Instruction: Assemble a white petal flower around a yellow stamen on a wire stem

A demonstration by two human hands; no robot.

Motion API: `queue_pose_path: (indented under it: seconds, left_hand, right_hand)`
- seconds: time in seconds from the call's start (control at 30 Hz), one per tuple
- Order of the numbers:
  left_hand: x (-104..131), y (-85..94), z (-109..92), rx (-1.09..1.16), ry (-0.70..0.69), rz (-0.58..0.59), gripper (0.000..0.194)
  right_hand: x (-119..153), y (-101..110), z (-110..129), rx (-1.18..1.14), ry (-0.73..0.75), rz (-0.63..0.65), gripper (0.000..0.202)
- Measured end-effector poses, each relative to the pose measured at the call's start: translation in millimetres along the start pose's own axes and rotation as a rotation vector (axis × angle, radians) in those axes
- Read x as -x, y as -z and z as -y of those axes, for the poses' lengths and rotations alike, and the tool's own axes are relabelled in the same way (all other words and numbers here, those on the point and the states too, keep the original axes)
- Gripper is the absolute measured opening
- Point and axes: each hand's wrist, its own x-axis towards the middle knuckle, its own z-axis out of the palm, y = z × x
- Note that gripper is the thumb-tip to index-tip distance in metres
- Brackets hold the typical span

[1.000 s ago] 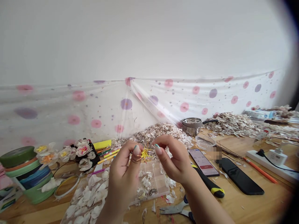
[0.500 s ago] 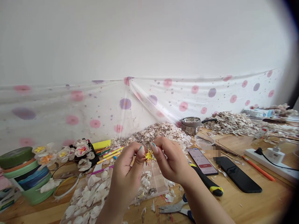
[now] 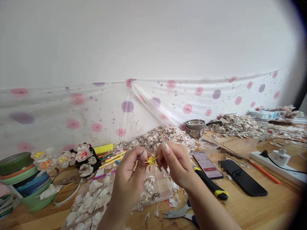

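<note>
In the middle of the head view, my left hand (image 3: 131,169) pinches a yellow artificial flower stamen (image 3: 152,162) with spiky, red-tipped strands fanning out. My right hand (image 3: 174,163) is just to its right, fingers curled and thumb raised against the index finger. Its fingertips are close to the strands; whether they hold one is hidden. Below the hands lies a clear compartment box (image 3: 163,185) with pale petal-like flakes inside. More white petals (image 3: 90,198) lie to the left of my left forearm. Scissors (image 3: 178,212) rest by my right forearm.
Right of my hands lie a yellow-black handled tool (image 3: 211,183), a lit phone (image 3: 207,164), a dark phone (image 3: 244,177) and a power strip (image 3: 259,158). Finished flowers (image 3: 83,156) and a green tub (image 3: 35,198) stand left. Flake heaps (image 3: 165,135) and metal bowls (image 3: 195,127) sit behind.
My right hand has drawn back slightly from the stamen's centre, its thumb lifting up. My left hand still holds the stamen, now turned a little. The view has shifted slightly.
</note>
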Motion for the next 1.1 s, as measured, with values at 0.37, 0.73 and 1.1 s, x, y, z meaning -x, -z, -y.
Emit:
queue_pose_path:
  seconds: [0.37,0.73,1.1]
  left_hand:
    - [-1,2.0,2,-0.019,0.005,0.046,0.04]
    - [-1,1.6,2,-0.031,0.013,0.031,0.042]
    - [2,1.4,-11,0.122,0.25,-0.005,0.057]
  right_hand:
    - [0,2,2,0.212,0.18,0.01,0.026]
    - [1,-6,2,0.197,0.053,0.014,0.041]
    - [-2,14,-4,-0.014,0.154,0.048,0.028]
